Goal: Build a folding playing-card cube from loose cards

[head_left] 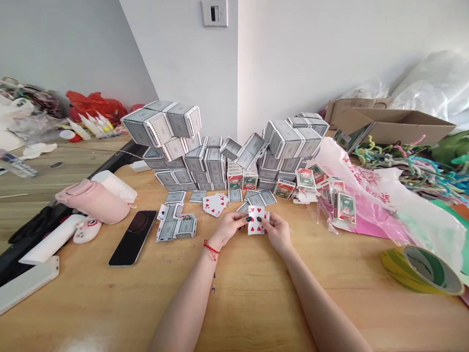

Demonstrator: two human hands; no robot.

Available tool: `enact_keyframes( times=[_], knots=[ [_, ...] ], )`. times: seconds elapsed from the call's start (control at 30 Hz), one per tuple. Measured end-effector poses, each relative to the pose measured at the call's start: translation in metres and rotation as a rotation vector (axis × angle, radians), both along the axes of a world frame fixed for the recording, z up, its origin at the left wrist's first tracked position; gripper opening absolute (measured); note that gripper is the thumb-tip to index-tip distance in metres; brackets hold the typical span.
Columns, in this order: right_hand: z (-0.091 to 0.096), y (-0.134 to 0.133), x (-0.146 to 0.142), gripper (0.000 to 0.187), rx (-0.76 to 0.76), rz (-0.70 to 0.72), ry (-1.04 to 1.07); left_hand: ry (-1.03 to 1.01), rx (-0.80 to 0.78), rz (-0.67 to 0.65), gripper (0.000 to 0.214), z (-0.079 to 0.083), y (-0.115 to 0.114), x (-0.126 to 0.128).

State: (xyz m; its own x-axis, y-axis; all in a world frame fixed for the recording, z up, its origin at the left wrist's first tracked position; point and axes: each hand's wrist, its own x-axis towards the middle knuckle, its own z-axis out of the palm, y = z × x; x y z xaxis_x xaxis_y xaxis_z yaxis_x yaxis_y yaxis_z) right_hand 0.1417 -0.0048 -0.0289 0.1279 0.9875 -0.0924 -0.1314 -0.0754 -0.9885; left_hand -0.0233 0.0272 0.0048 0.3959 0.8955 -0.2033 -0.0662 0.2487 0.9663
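At the near edge of the wooden table [252, 303], the left hand [227, 228] and right hand [278, 232] hold red-suited playing cards [255, 220] in narrowly pinched fingers [258, 219], with open tabletop before them. Ahead stands a wall of stacked card boxes [205, 164]. By the far right edge, an open cardboard carton [394, 124] sits behind tangled pipe cleaners [414, 164].

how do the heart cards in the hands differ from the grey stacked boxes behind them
The playing cards are pinched up between the left hand and right hand, while the grey-patterned card boxes sit piled on the wooden table. The cards are thin and show red hearts; the boxes are bulky with grey patterns. Both have pale edges.
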Motion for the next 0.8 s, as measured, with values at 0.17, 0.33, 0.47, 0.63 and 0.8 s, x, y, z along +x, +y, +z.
enact_keyframes(
  times=[0.17, 0.33, 0.47, 0.63, 0.8],
  knots=[
    [0.002, -0.001, -0.001, 0.042, -0.007, -0.016, -0.081, 0.058, -0.014, 0.081, 0.031, 0.002, -0.001, 0.004],
    [0.004, -0.003, -0.002, 0.038, -0.002, -0.007, -0.044, 0.107, -0.014, 0.127, 0.033, -0.003, 0.000, 0.004],
    [0.004, -0.003, -0.003, 0.037, -0.002, -0.013, -0.031, 0.133, -0.035, 0.167, 0.032, -0.006, 0.001, 0.006],
    [0.006, -0.004, -0.003, 0.038, -0.008, -0.008, 0.038, 0.145, -0.052, 0.212, 0.029, -0.008, 0.001, 0.007],
    [0.006, -0.004, -0.005, 0.036, -0.018, 0.012, 0.105, 0.122, -0.073, 0.225, 0.025, -0.009, 0.001, 0.007]
  ],
)
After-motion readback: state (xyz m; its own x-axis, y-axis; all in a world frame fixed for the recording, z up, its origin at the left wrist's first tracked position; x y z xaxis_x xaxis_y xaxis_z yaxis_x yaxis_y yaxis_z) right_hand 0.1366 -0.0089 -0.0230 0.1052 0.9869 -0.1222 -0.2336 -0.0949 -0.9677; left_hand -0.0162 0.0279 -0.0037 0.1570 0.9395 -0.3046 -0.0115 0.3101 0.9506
